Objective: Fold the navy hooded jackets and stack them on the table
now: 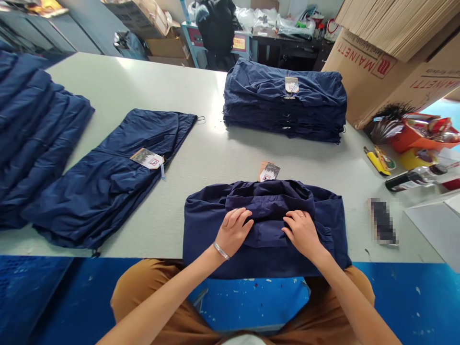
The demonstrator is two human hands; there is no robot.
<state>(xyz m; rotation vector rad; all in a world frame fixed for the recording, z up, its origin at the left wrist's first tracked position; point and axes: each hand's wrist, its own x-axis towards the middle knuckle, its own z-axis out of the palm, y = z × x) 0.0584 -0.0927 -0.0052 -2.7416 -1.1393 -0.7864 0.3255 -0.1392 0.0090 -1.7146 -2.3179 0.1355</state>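
Note:
A navy jacket lies partly folded in front of me, its lower edge hanging over the table's front edge. Its gathered hood-like part is laid over the middle. My left hand grips the left side of this part, fingers curled on the cloth. On its right side, my right hand grips the fabric in the same way; the fingertips are partly hidden in folds. A paper hang tag sticks out beyond the jacket's far edge.
A folded navy garment with a tag lies to the left, beside a pile of navy garments. A folded stack stands at the back. Rightward are a yellow cutter, a dark bottle, a blurred phone-like object and cartons.

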